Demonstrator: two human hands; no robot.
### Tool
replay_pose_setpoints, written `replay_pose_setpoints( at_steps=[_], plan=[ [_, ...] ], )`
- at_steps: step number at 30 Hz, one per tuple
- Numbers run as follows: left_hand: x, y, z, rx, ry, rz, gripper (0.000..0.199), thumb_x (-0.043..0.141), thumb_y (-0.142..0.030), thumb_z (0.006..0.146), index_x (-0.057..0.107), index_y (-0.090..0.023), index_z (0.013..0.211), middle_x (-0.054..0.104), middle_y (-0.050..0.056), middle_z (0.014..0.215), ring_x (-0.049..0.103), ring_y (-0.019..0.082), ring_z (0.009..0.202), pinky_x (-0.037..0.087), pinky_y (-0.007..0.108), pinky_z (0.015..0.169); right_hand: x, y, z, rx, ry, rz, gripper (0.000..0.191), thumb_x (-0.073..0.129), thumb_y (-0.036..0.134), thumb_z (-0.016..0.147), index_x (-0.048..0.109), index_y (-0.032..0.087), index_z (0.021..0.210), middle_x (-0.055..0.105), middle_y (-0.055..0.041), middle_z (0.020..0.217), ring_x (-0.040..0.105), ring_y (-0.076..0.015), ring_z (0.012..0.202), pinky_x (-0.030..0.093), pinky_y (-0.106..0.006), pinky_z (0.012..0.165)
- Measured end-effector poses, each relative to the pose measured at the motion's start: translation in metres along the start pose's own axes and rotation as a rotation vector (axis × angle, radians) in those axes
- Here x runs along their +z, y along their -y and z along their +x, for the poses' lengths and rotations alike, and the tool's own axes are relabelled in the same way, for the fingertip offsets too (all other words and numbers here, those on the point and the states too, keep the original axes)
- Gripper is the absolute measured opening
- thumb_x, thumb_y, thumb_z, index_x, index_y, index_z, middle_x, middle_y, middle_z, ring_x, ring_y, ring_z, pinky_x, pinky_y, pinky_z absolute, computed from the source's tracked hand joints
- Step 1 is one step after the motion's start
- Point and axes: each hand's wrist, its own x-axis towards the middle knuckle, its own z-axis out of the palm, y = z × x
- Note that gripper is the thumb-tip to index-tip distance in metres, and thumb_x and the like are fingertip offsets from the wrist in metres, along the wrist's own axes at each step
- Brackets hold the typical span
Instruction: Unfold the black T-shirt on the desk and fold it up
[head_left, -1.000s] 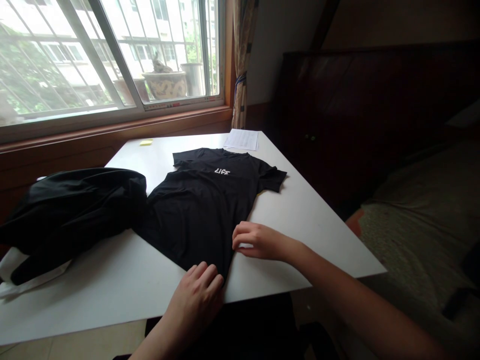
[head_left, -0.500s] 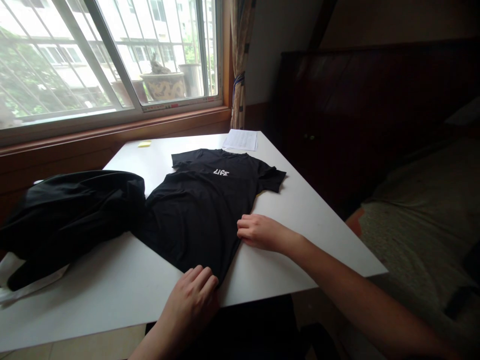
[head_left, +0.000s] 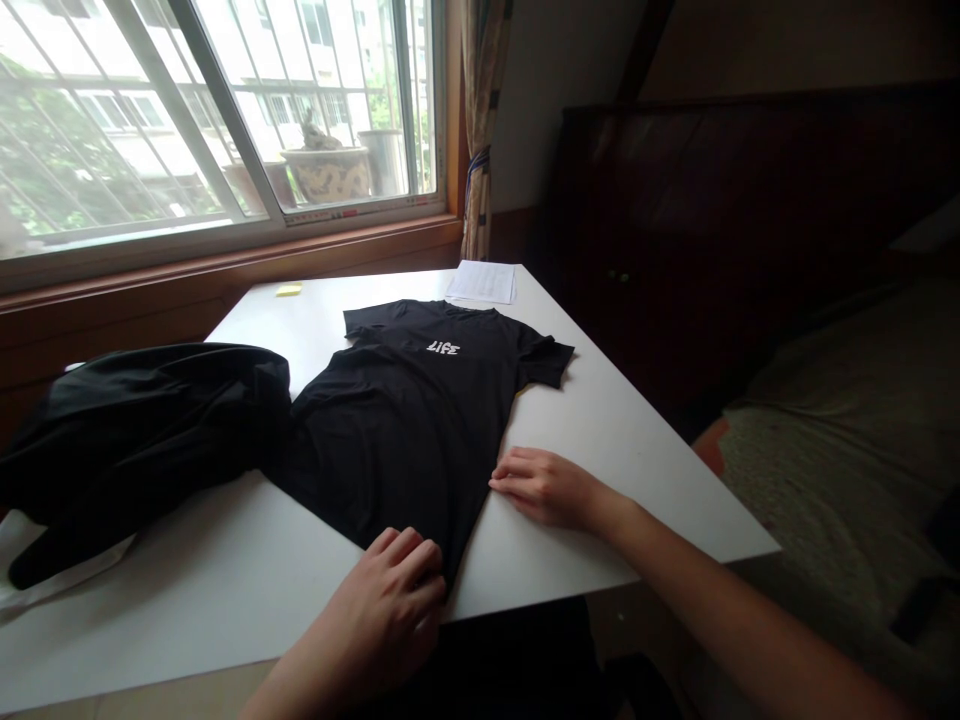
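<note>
A black short-sleeved T-shirt (head_left: 405, 430) lies spread on the white table (head_left: 622, 470), with its neck at the far side and white lettering on the chest. My left hand (head_left: 401, 595) is closed on the near hem corner, at the front edge of the table; its thumb is hidden. At the shirt's right side edge is my right hand (head_left: 551, 490), its fingers pinched together with the tips on the fabric. Some wrinkles run through the lower part of the shirt.
To the left a heap of black cloth (head_left: 157, 420) with white parts touches the shirt. Printed papers (head_left: 484, 281) lie beyond the collar, and a yellow note (head_left: 289, 289) sits near the far left edge. A window (head_left: 225, 120) rises behind the table.
My right hand has moved a little toward me and to the right along the shirt's side edge. My left hand has shifted slightly right, still at the hem corner.
</note>
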Motion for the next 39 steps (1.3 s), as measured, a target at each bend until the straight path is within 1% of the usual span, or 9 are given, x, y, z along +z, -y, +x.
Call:
replay_pose_setpoints(
  at_steps=[3,5,9,13,19,23,29,33,39],
  plan=[
    [-0.007,0.006,0.018,0.061,-0.038,-0.032,0.008,0.065,-0.025,0.092,0.062,-0.022,0.086,0.063,0.003,0.099,0.057,0.022,0.092,0.049,0.04,0.084,0.006,0.003,-0.009,0.043,-0.07,0.061,0.029,0.061,0.012,0.093,0.07,0.017,0.12,0.07,-0.0104,0.107,0.063,-0.0234,0.102,0.054,-0.04,0.093],
    [-0.003,0.013,0.034,0.104,-0.067,-0.005,0.008,0.06,-0.026,0.097,0.066,-0.021,0.099,0.066,0.005,0.107,0.06,0.023,0.101,0.051,0.04,0.091,0.007,0.004,-0.012,0.074,-0.099,0.109,0.033,0.062,0.012,0.092,0.069,0.019,0.123,0.07,-0.0104,0.109,0.063,-0.0237,0.103,0.054,-0.041,0.094],
    [0.017,0.025,0.058,0.129,-0.127,0.092,0.038,0.059,-0.03,0.099,0.059,-0.015,0.134,0.059,0.013,0.14,0.049,0.03,0.135,0.047,0.044,0.108,0.003,0.003,-0.014,0.113,-0.118,0.19,0.031,0.061,0.013,0.093,0.07,0.022,0.121,0.07,-0.0096,0.109,0.064,-0.0226,0.103,0.055,-0.039,0.094],
    [0.029,0.024,0.061,0.108,-0.068,0.148,0.05,0.059,-0.037,0.099,0.052,-0.014,0.142,0.054,0.012,0.147,0.048,0.031,0.134,0.045,0.047,0.109,-0.003,-0.015,-0.014,0.168,-0.082,0.176,0.032,0.058,0.013,0.096,0.068,0.022,0.125,0.071,-0.008,0.107,0.065,-0.0211,0.099,0.055,-0.036,0.091],
    [0.016,0.007,0.064,-0.006,0.054,0.206,0.033,0.061,-0.032,0.095,0.061,-0.017,0.124,0.064,0.009,0.117,0.058,0.027,0.102,0.052,0.044,0.086,-0.005,-0.066,-0.009,0.333,-0.136,-0.151,0.026,0.062,0.011,0.094,0.071,0.023,0.115,0.071,-0.0068,0.107,0.065,-0.0218,0.101,0.054,-0.035,0.091],
    [0.016,-0.003,0.074,-0.094,0.055,0.213,0.009,0.058,-0.022,0.093,0.064,-0.018,0.098,0.061,0.008,0.098,0.057,0.025,0.091,0.053,0.04,0.08,-0.005,-0.085,0.005,0.279,-0.059,-0.36,0.027,0.061,0.008,0.094,0.07,0.022,0.115,0.07,-0.0074,0.11,0.063,-0.0207,0.099,0.052,-0.032,0.086],
    [0.021,-0.01,0.085,-0.118,0.109,0.311,0.008,0.055,-0.011,0.088,0.061,-0.016,0.089,0.058,0.007,0.087,0.058,0.025,0.082,0.053,0.037,0.07,-0.009,-0.094,0.021,0.073,0.146,-0.5,0.016,0.058,0.005,0.092,0.066,0.018,0.089,0.066,-0.0049,0.09,0.058,-0.0204,0.086,0.045,-0.031,0.074],
    [0.017,-0.01,0.082,-0.143,0.19,0.298,0.013,0.057,-0.007,0.085,0.06,-0.017,0.092,0.061,0.006,0.087,0.061,0.022,0.079,0.052,0.032,0.068,-0.013,-0.097,0.016,0.038,0.095,-0.511,0.018,0.054,0.006,0.094,0.065,0.018,0.086,0.065,-0.0063,0.09,0.057,-0.0204,0.086,0.044,-0.032,0.076],
    [0.015,-0.008,0.073,-0.163,0.203,0.231,0.017,0.059,-0.006,0.083,0.058,-0.018,0.095,0.063,0.005,0.09,0.063,0.022,0.081,0.055,0.033,0.073,-0.011,-0.095,0.001,0.024,0.027,-0.438,0.02,0.052,0.005,0.096,0.068,0.015,0.09,0.069,-0.0086,0.1,0.061,-0.0215,0.097,0.049,-0.033,0.086]
  ],
)
